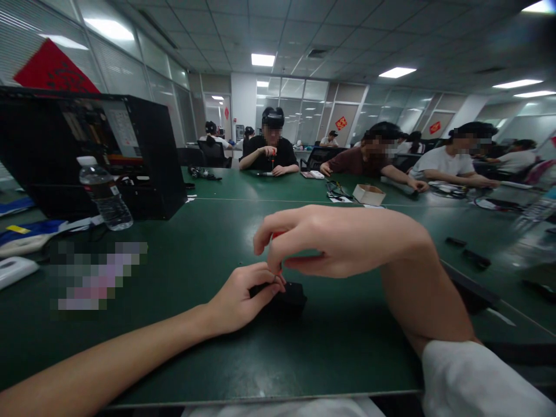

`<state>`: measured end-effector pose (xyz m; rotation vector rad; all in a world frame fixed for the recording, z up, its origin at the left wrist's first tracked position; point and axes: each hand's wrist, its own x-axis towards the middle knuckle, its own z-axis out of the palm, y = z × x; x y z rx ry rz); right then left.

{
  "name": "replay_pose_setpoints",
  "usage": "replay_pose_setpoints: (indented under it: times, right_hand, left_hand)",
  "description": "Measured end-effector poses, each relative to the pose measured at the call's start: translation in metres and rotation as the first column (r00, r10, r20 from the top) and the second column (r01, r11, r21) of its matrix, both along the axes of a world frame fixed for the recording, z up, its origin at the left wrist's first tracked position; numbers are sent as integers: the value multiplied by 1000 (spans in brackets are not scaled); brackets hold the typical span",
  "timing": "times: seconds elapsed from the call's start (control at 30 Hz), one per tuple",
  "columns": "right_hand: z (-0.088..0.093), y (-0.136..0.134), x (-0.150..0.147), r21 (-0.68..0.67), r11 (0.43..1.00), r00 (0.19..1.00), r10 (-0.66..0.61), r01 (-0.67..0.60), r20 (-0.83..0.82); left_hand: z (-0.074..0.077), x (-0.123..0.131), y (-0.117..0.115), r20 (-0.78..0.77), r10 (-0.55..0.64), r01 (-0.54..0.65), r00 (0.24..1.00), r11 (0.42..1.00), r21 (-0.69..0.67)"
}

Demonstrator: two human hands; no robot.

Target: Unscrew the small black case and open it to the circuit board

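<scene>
Low over the dark green table (208,359), my right hand (343,240) bends down from the wrist, its fingers closed on a screwdriver. Only bits of the screwdriver's red handle (277,236) show between the fingers; its tip is hidden. Directly below lies a small black box-shaped part (294,298) on the tabletop. My left hand (243,295) rests against the left side of that part, thumb and fingers pinched together on it, close to the screwdriver's lower end. What exactly sits between the left fingertips is too small to tell.
An opened black computer case (152,156) stands at the left, with a water bottle (104,194) before it. A blurred-out item (102,278) lies nearer. Across the table are a small open box (369,194), cables (336,190) and several people. Black pieces (476,259) lie at the right.
</scene>
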<state>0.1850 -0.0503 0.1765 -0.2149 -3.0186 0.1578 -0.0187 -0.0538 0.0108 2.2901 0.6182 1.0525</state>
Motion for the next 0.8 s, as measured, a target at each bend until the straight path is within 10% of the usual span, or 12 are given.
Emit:
replay_pose_setpoints:
  times: [0.23, 0.5, 0.8]
  right_hand:
    - [-6, -4, -9, 192, 943, 956, -288, 272, 59]
    - [-16, -22, 4, 297, 884, 899, -415, 362, 139]
    - [-25, -28, 95, 44, 842, 798, -525, 538, 295]
  left_hand:
    - [-1, 0, 1, -35, 17, -15, 999, 998, 58]
    - [11, 30, 6, -454, 94, -38, 886, 991, 130]
    - [2, 26, 6, -394, 92, -76, 914, 995, 57]
